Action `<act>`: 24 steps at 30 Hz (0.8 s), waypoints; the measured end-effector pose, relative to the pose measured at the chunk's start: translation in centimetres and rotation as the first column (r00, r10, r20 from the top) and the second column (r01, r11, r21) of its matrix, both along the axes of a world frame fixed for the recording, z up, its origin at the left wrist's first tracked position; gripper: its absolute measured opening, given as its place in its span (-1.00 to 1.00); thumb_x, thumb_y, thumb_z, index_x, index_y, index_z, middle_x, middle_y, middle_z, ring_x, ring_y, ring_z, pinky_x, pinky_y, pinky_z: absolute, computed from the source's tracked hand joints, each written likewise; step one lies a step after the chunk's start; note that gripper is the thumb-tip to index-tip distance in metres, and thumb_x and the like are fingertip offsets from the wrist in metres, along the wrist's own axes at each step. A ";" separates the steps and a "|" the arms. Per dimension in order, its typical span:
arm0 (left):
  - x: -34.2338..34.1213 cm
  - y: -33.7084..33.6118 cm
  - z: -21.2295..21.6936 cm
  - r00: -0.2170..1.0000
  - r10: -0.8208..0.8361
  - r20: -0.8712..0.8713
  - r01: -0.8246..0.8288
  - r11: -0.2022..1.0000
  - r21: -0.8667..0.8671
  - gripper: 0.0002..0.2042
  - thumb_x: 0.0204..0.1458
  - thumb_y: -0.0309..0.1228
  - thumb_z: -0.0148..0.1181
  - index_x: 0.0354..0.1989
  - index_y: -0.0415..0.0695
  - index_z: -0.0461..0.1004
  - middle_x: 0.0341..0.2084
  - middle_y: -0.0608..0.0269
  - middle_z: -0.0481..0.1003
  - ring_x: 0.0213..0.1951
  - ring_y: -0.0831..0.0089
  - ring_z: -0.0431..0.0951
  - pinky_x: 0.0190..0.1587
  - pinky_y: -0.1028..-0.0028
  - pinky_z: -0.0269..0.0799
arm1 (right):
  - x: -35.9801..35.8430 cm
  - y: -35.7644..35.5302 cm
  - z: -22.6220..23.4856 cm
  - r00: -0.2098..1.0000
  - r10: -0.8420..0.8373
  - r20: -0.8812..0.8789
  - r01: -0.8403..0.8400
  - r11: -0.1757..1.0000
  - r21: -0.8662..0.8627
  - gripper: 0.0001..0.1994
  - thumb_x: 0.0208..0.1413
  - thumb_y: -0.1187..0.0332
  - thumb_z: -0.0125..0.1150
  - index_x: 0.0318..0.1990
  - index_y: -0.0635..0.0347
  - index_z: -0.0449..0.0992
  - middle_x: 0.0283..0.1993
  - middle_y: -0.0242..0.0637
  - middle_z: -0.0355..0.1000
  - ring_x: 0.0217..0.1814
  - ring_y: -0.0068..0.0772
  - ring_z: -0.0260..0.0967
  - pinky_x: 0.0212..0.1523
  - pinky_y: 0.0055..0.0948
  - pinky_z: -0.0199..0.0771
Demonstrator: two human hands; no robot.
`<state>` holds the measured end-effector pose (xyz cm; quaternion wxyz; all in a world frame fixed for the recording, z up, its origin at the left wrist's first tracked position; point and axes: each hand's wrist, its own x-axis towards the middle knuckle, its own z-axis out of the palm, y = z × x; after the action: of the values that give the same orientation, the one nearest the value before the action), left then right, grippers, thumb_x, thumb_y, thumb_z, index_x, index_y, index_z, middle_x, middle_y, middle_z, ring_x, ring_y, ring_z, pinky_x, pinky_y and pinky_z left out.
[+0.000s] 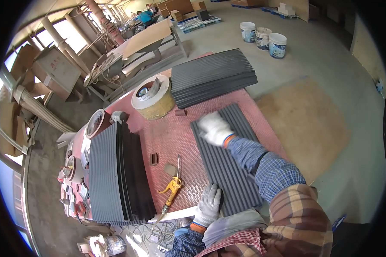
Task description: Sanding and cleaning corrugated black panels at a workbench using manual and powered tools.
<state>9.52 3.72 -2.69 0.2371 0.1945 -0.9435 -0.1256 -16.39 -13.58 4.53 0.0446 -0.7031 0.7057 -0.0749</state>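
Observation:
A dark grey ribbed panel (233, 171) lies slantwise on the red, bumpy-surfaced table (176, 137) in front of me. My right hand (216, 128), in a white glove, is over the panel's far left part and smeared by motion. Whether anything is in its fingers cannot be made out. Near the panel's close left corner rests my gloved left hand (209, 204), fingers stretched forward along the edge. To the left of that hand lies a yellow air blow gun (172, 190) with a thin metal nozzle, beside a small flat brownish pad (170, 169).
Stacks of similar ribbed panels stand at the left (105, 171) and far side (214, 70) of the table. Between them sits a large tape roll (152, 103). Small brown pieces (153, 159) lie mid-table. White buckets (278, 46) and a brown sheet (304, 124) are on the floor.

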 end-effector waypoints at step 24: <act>-0.3 0.0 0.3 1.000 0.015 -0.011 -0.014 1.000 0.021 -0.39 -0.15 -0.53 0.16 0.19 -0.34 0.26 0.19 -0.24 0.30 0.27 -0.27 0.28 0.31 -0.04 0.24 | -5.7 19.7 -3.2 0.991 0.130 -0.017 -0.130 0.970 -0.207 -0.47 0.19 0.09 0.12 0.22 0.24 0.38 0.30 -0.09 0.31 0.45 -0.06 0.10 0.53 -0.02 -0.13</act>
<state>9.24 3.77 -2.41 0.2411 0.2031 -0.9394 -0.1347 -22.13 6.09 1.36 -0.0255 -0.7488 0.6465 -0.1439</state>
